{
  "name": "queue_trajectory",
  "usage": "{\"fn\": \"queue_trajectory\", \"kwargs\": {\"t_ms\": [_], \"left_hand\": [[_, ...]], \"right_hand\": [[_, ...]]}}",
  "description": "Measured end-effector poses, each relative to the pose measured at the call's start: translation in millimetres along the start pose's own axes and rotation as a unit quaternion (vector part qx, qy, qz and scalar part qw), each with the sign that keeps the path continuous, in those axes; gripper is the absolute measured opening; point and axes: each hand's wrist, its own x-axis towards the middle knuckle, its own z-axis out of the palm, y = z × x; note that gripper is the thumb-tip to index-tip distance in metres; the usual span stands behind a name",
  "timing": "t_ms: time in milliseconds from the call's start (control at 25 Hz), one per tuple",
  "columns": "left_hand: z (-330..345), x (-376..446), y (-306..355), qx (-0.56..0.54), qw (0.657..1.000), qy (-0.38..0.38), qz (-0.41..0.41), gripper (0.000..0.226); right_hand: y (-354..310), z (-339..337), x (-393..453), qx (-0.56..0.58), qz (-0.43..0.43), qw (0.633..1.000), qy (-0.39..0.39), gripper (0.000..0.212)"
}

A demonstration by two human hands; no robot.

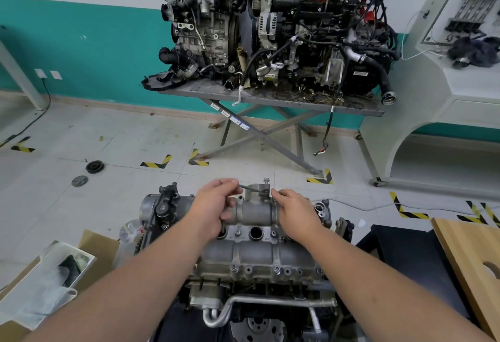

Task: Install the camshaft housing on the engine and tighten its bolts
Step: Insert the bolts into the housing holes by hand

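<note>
The grey cast camshaft housing (257, 244) lies on top of the engine (243, 301) in front of me, with bolts along its near edge. At its far side stands a small bracket (257, 188) with an upright bolt (266, 181) in it. My left hand (216, 203) reaches over the housing's far left part and pinches a thin dark green seal or wire (250, 189) between thumb and fingers. My right hand (295, 210) rests on the housing's far right part, its fingertips at the bracket's base, touching the other end of the thin piece.
Two more engines (270, 25) sit on a folding metal table (270, 98) ahead. A cardboard box (54, 274) with bags stands at left, a wooden board (470, 260) at right. Two pulleys (94, 166) lie on the tiled floor. A white bench (433, 84) stands at far right.
</note>
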Motion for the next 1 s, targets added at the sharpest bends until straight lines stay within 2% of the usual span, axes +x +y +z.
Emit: {"fn": "queue_trajectory", "kwargs": {"t_ms": [160,400,480,600,800,1000], "left_hand": [[-16,13,35,0.220,0.971,0.038,0.086,0.006],[-15,27,33,0.452,0.883,0.009,0.130,0.017],[-13,29,31,0.472,0.871,0.008,0.137,0.017],[-14,31,32,0.470,0.871,0.003,0.140,0.018],[-13,31,35,0.461,0.876,-0.017,0.141,0.018],[-7,34,29,0.529,0.836,-0.031,0.142,0.012]], "right_hand": [[-5,6,1,-0.001,0.007,1.000,0.028,0.051],[-3,8,5,0.010,0.018,1.000,0.022,0.053],[-6,9,5,0.024,0.030,0.999,0.027,0.053],[-2,10,6,0.053,0.032,0.998,0.015,0.052],[-3,16,5,0.045,0.016,0.998,0.045,0.050],[2,18,4,0.063,0.014,0.996,0.056,0.049]]}}
